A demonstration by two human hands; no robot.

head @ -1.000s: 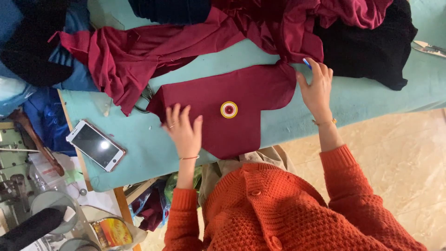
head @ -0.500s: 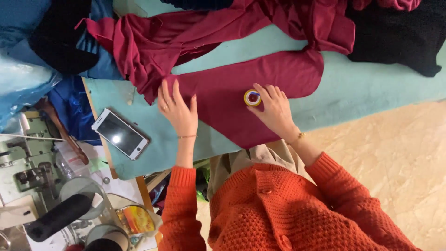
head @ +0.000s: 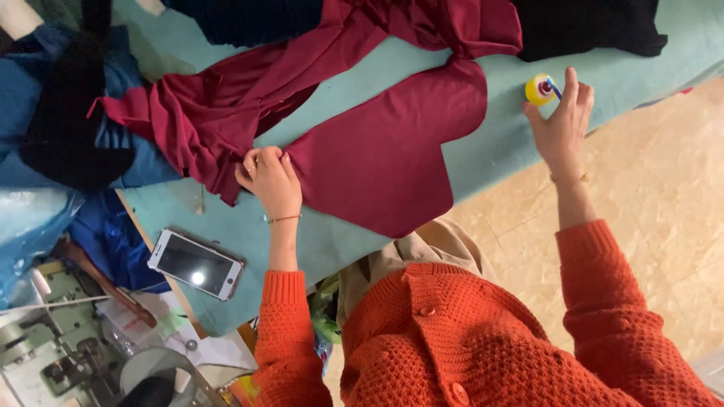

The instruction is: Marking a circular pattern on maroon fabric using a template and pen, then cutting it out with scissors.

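Left hand fingers pinch the maroon fabric piece's edge. Right hand fingers grasp the yellow tape roll. Best keep the cloth taut and flat on the bench.

1. Two hands: the left hand at centre left, the right hand at upper right.
2. One yellow tape roll at upper right.
3. One flat maroon fabric piece at centre, beside one bunched maroon garment.
4. One smartphone at lower left.
5. One sewing machine at the bottom left corner.
6. One teal counter.
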